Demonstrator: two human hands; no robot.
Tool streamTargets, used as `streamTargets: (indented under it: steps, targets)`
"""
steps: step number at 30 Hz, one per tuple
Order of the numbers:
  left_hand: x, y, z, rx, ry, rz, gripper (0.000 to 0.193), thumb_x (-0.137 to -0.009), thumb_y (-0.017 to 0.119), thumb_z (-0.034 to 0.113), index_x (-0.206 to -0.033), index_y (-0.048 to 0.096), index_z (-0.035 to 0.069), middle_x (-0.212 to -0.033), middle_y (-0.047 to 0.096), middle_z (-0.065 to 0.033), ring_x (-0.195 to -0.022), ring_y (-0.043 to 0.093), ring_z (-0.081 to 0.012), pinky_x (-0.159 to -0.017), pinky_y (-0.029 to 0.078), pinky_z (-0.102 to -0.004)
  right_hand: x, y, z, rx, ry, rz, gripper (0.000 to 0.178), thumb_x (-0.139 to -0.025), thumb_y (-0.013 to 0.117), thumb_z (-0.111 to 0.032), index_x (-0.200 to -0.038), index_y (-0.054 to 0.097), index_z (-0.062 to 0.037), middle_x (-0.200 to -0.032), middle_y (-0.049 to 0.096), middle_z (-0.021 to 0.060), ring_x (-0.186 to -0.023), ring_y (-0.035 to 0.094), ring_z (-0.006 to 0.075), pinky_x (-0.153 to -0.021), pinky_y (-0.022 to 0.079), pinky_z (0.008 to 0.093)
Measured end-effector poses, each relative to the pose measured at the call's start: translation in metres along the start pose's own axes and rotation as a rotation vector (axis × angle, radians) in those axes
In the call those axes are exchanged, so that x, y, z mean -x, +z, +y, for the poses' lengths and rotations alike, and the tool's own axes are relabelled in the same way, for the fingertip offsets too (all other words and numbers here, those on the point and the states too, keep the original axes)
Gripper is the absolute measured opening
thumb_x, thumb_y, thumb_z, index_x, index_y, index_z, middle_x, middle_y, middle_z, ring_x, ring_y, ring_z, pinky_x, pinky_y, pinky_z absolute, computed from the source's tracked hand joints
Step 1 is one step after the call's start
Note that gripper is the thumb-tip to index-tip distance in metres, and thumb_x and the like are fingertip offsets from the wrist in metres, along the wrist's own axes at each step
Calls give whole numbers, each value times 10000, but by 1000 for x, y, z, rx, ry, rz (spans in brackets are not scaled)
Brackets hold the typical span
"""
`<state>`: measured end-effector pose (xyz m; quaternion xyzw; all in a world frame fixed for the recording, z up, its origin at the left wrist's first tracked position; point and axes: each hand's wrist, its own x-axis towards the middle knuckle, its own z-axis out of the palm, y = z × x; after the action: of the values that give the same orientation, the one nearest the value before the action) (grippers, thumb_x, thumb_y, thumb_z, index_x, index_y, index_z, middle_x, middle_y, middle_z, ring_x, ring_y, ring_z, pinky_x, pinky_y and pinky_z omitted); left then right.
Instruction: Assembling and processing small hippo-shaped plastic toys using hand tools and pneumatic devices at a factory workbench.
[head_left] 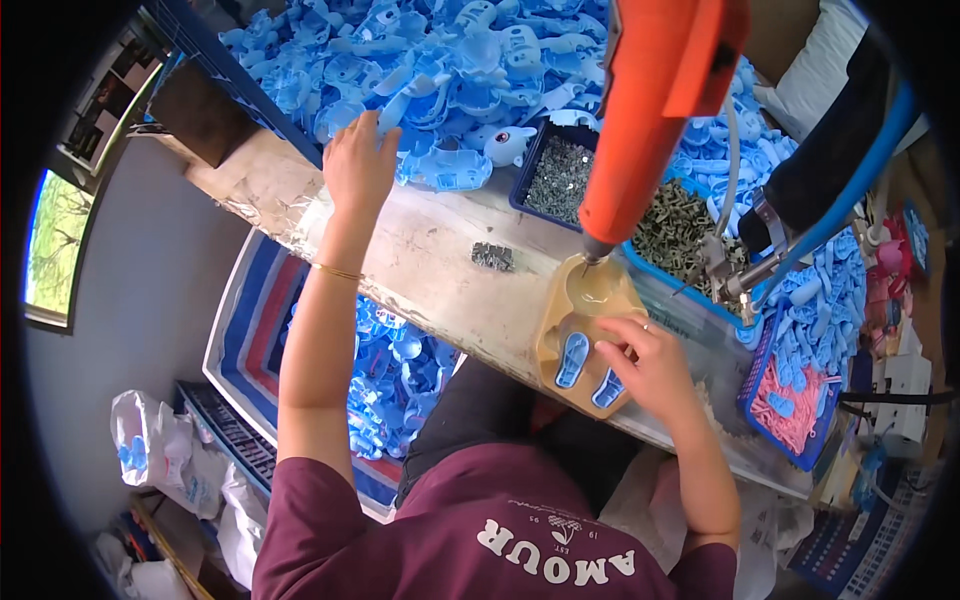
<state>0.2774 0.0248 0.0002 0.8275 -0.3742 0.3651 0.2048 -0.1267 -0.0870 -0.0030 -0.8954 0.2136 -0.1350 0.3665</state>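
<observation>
My left hand (358, 165) reaches to the near edge of a big heap of light-blue moulded plastic parts (470, 60). Its fingers are stretched and apart, with no part visible in them. Beside it lies a blue shell piece (445, 170). My right hand (645, 368) is over a yellow jig (560, 318), fingers bent and apart, nothing visible between them. Two small blue parts sit in the jig: a longer one (572, 360) on the left and another (607, 388) partly under the right hand. An orange electric screwdriver (650, 120) hangs with its tip above the jig's far end.
Behind the jig stand a dark tray of small silvery screws (560, 175) and a blue tray of greenish metal pieces (680, 225). A small dark block (492, 257) lies on the table. At right is a basket of pink sticks (790, 405); below left, a striped bag (255, 340) of blue parts.
</observation>
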Motion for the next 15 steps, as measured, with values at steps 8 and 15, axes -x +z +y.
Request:
streamTargets:
  steps: [8,15]
  targets:
    - [12,-42,-3,1351,-644,-152,366,-1008,603,273,-1224,619,-23,-1053,687,-71,-954,645,-159,-816,507,-320,2,2,-10,-130,32,7,198,-921,715,-110,-1098,716,-23,-949,725,92,-746,688,167,-680,542,288]
    - [135,-110,85,2327,-1208,-491,454,-996,534,316,-1338,542,17,-1288,634,-129,-1189,615,-269,-1060,460,-440,-17,52,-34,-732,-57,102,517,-951,718,-131,-1407,503,-17,-1254,638,67,-1113,634,150,-940,505,281]
